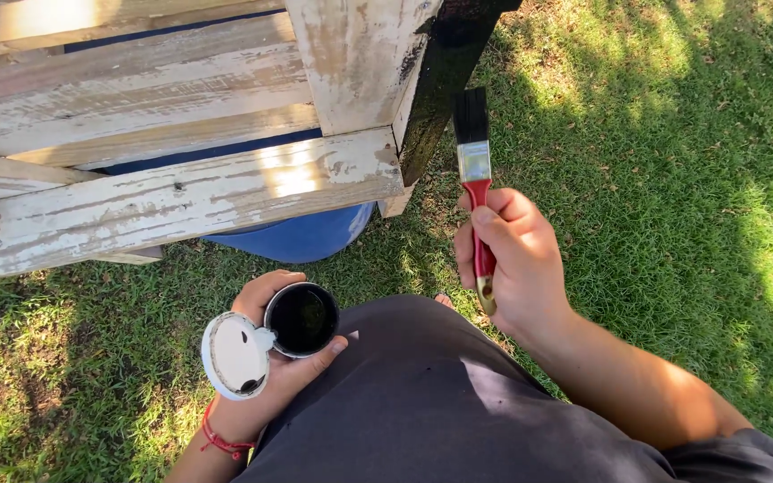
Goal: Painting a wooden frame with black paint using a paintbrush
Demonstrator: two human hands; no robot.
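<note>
My right hand point(513, 259) is closed around the red handle of a paintbrush point(474, 170), with the black bristles pointing up near the dark painted edge of the wooden pallet point(190, 192). My left hand point(272, 358) is cupped under a small pot of black paint point(302, 319), held level so nothing spills (its white lid point(235, 355) hangs open to the side), low over the grass point(673, 179).

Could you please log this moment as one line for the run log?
left hand: holds open paint cup, lid hinged aside | right hand: grips red-handled paintbrush, bristles up | near: weathered wooden pallet, grass
</note>
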